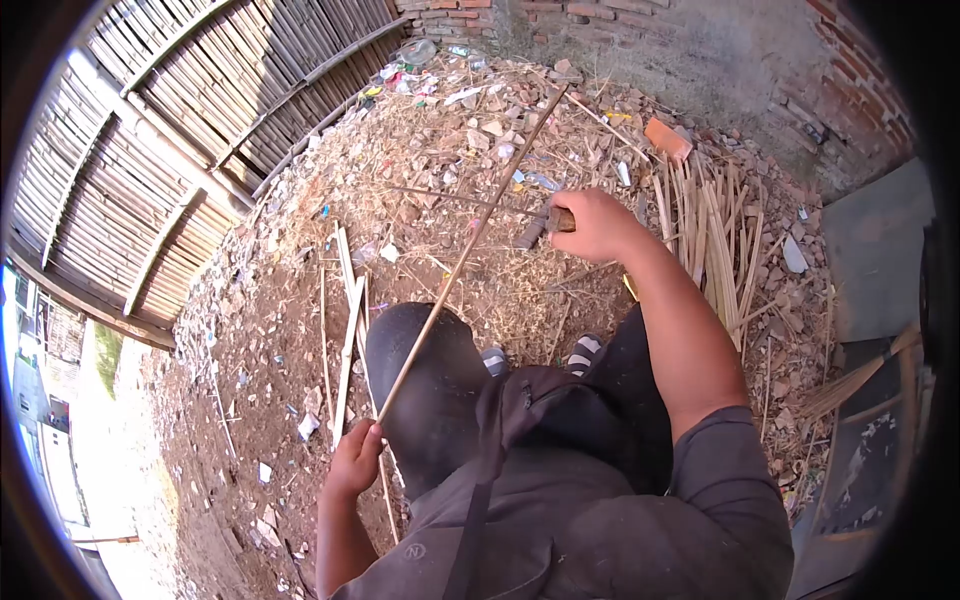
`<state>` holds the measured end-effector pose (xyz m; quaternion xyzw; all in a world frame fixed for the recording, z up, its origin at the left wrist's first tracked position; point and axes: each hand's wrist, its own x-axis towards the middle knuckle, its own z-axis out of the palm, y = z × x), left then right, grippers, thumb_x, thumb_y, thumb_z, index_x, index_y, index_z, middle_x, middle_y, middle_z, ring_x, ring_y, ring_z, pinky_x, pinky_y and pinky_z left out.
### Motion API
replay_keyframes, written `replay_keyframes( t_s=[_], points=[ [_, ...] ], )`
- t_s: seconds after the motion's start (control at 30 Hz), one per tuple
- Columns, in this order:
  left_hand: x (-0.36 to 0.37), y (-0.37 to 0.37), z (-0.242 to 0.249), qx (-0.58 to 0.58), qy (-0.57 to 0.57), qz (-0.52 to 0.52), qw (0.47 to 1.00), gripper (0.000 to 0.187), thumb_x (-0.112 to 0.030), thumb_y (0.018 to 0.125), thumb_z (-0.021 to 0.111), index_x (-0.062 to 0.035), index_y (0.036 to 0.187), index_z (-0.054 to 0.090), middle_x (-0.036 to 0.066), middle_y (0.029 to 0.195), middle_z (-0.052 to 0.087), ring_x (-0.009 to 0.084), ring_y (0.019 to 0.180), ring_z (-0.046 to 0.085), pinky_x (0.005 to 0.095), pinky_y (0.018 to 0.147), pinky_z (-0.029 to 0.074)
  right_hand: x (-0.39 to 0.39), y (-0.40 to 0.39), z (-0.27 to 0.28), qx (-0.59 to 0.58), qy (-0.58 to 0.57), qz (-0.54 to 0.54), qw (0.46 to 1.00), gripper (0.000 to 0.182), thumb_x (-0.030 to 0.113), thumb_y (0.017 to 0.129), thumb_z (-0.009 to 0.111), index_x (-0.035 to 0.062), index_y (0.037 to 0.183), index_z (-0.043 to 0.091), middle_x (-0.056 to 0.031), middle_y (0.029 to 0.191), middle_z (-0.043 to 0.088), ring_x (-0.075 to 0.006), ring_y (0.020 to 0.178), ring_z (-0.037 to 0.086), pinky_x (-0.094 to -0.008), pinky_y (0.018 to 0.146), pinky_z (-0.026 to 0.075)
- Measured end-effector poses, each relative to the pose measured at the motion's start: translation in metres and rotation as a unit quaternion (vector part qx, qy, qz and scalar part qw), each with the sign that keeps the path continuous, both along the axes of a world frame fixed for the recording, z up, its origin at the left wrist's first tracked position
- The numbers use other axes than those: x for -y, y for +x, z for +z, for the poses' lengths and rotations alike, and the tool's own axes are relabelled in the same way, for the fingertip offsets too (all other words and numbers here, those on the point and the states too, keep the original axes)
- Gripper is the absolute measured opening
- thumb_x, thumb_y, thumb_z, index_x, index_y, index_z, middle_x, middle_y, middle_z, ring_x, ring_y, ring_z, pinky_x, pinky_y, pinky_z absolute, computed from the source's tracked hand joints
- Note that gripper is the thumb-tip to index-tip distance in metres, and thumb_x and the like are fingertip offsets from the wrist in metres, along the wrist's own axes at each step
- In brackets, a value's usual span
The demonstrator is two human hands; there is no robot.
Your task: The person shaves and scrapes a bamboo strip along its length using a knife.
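Observation:
A long thin bamboo strip (462, 262) slants from lower left to upper right across the view. Its lower end is in my left hand (358, 458), whose fingers are closed round it beside my knee. My right hand (592, 226) is closed on the dark wooden handle (563, 219) of a blade tool. The narrow blade (435, 194) points left and crosses the strip; whether the two touch cannot be made out. A short dark block-like piece (531, 233) lies just below the handle.
Split bamboo strips (712, 235) are piled on the rubble at the right, near an orange tile piece (667, 140). More strips (348, 345) lie left of my knee. A bamboo fence (215, 90) and a brick wall (640, 40) stand behind; grey panels (880, 255) are at far right.

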<state>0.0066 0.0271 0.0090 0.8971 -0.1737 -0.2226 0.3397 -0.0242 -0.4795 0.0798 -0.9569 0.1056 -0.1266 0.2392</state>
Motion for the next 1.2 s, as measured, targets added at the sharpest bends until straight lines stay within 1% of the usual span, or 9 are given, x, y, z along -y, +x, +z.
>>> replay_keyframes(
  t_s=[0.27,0.47,0.57,0.67,0.77,0.9,1.03,1.13,1.2],
  points=[
    [-0.002,0.004,0.009,0.093,0.083,-0.014,0.992,0.039,-0.036,0.105,0.051,-0.0015,0.090,0.057,0.025,0.073,0.062,0.0464,0.074,0.063,0.0512,0.066,0.047,-0.020,0.008,0.015,-0.125,-0.189,0.017,0.974,0.027,0.030,0.075,0.070,0.0108,0.093,0.065,-0.0147,0.081,0.069,-0.0370,0.082,0.069,-0.0500,0.073,0.054],
    [-0.011,0.004,-0.005,0.143,0.055,-0.026,0.988,0.035,-0.033,0.106,0.049,-0.0027,0.092,0.059,0.025,0.077,0.064,0.0483,0.079,0.064,0.0562,0.068,0.047,-0.051,0.015,0.032,-0.122,-0.190,0.052,0.973,0.018,0.024,0.078,0.070,0.0121,0.091,0.066,-0.0120,0.083,0.070,-0.0338,0.087,0.071,-0.0496,0.076,0.055],
    [-0.005,0.000,-0.001,0.165,0.032,0.002,0.986,0.034,-0.032,0.106,0.048,-0.0023,0.092,0.059,0.025,0.077,0.064,0.0492,0.079,0.063,0.0568,0.068,0.046,-0.046,0.025,0.026,-0.114,-0.178,0.124,0.969,0.024,0.027,0.074,0.073,0.0107,0.090,0.065,-0.0146,0.081,0.070,-0.0375,0.083,0.069,-0.0503,0.073,0.053],
    [-0.008,0.003,-0.004,0.162,0.033,0.001,0.986,0.036,-0.032,0.106,0.048,-0.0017,0.090,0.058,0.026,0.075,0.063,0.0500,0.077,0.062,0.0568,0.067,0.046,-0.048,0.036,0.040,-0.203,-0.195,0.092,0.955,0.023,0.029,0.078,0.076,0.0108,0.090,0.069,-0.0123,0.086,0.071,-0.0360,0.088,0.071,-0.0507,0.078,0.055],
    [-0.011,0.013,-0.010,0.123,0.047,-0.016,0.991,0.039,-0.033,0.106,0.048,-0.0012,0.086,0.057,0.027,0.074,0.062,0.0502,0.076,0.061,0.0570,0.065,0.045,-0.064,0.047,0.045,-0.189,-0.197,0.112,0.956,0.022,0.030,0.077,0.076,0.0113,0.089,0.071,-0.0122,0.087,0.072,-0.0354,0.089,0.071,-0.0502,0.077,0.056],
    [-0.005,0.017,-0.017,0.125,0.042,-0.015,0.991,0.043,-0.036,0.106,0.047,-0.0002,0.084,0.056,0.027,0.073,0.061,0.0503,0.073,0.061,0.0570,0.064,0.045,-0.072,0.053,0.031,-0.163,-0.216,0.126,0.954,0.020,0.027,0.076,0.073,0.0097,0.085,0.068,-0.0140,0.082,0.070,-0.0362,0.082,0.069,-0.0494,0.074,0.054],
    [-0.002,0.024,-0.023,0.132,0.065,-0.019,0.989,0.044,-0.037,0.106,0.047,-0.0006,0.082,0.056,0.027,0.071,0.061,0.0500,0.073,0.061,0.0565,0.064,0.045,-0.004,0.080,-0.033,-0.151,-0.032,0.069,0.986,0.019,0.024,0.075,0.069,0.0087,0.087,0.068,-0.0169,0.084,0.069,-0.0387,0.085,0.069,-0.0495,0.076,0.053],
    [0.007,0.028,-0.008,0.124,0.078,-0.021,0.989,0.044,-0.036,0.106,0.047,-0.0010,0.082,0.057,0.026,0.071,0.061,0.0494,0.072,0.062,0.0559,0.063,0.046,-0.005,0.070,-0.050,-0.133,0.012,-0.003,0.991,0.020,0.024,0.074,0.070,0.0084,0.086,0.067,-0.0175,0.082,0.068,-0.0398,0.085,0.068,-0.0509,0.075,0.052],
    [0.012,0.029,0.002,0.110,0.071,-0.023,0.991,0.044,-0.036,0.106,0.047,-0.0012,0.081,0.057,0.026,0.071,0.061,0.0490,0.072,0.062,0.0554,0.063,0.046,-0.015,0.059,-0.049,-0.112,-0.057,0.052,0.991,0.022,0.025,0.075,0.071,0.0087,0.088,0.068,-0.0179,0.082,0.069,-0.0397,0.084,0.068,-0.0503,0.074,0.053]
  ],
)
